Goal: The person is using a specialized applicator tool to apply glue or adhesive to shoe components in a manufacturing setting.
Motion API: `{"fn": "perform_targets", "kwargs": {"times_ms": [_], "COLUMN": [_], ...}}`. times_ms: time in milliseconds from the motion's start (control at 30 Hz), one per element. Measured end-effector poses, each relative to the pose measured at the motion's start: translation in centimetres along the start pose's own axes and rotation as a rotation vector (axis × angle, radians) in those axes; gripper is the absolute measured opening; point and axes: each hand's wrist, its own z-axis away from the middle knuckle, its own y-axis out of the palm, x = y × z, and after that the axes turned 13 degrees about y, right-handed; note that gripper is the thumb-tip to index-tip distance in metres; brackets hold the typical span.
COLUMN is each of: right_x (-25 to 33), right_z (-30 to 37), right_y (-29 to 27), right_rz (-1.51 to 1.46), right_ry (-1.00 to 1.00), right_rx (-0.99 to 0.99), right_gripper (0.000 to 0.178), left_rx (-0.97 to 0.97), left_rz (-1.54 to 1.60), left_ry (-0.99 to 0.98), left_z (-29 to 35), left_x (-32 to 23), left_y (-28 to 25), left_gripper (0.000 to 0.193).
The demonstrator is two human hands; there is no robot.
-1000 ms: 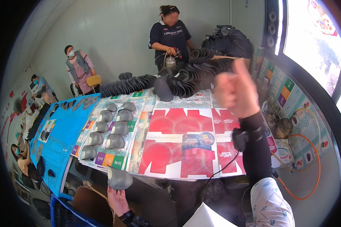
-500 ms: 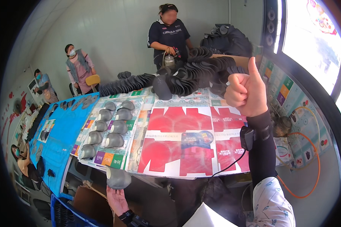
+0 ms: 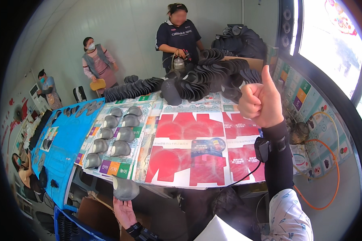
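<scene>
My left hand point(image 3: 125, 213), palm up below the table's front edge, holds a grey cup-shaped moulded piece point(image 3: 126, 189) with a pale rim patch; its fingertips are hidden behind the piece. Above the table's right side my right hand point(image 3: 261, 102) is raised, thumb pointing up and the other fingers curled into the palm, with nothing seen in them. Similar grey cup-shaped pieces point(image 3: 120, 148) stand in two rows on printed sheets at the left of the table. Nearest my right hand lies a red-and-white printed sheet point(image 3: 181, 160).
Stacked dark curved pieces point(image 3: 193, 88) line the table's far side. Behind them a person point(image 3: 179, 38) holds a spray gun with a cup. A blue-covered table point(image 3: 68, 132) adjoins at left, a blue crate point(image 3: 74, 227) below. An orange hose point(image 3: 338, 176) loops at right.
My hands and the held piece stay nearly still. At the back left, a person in a grey vest has moved to the right beside the chair.
</scene>
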Motion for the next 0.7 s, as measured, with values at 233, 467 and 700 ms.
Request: {"fn": "perform_targets", "kwargs": {"times_ms": [233,467,700], "right_x": [-0.9,-5.9,-5.1], "right_z": [0.5,2.3,5.6], "right_y": [-2.0,5.9,10.8], "right_rz": [-0.026,0.797,1.422], "right_ry": [0.013,0.140,-1.207], "right_rx": [-0.042,-0.651,-0.947], "right_gripper": [0.080,0.066,0.012], "left_rx": [-0.003,0.000,-0.024], "left_rz": [0.005,0.012,0.017], "left_ry": [0.000,0.027,0.066], "left_z": [0.3,1.1,2.1], "left_x": [0.2,-0.5,-2.2], "left_y": [0.1,0.4,-1.0], "left_gripper": [0.047,0.056,0.048]}}
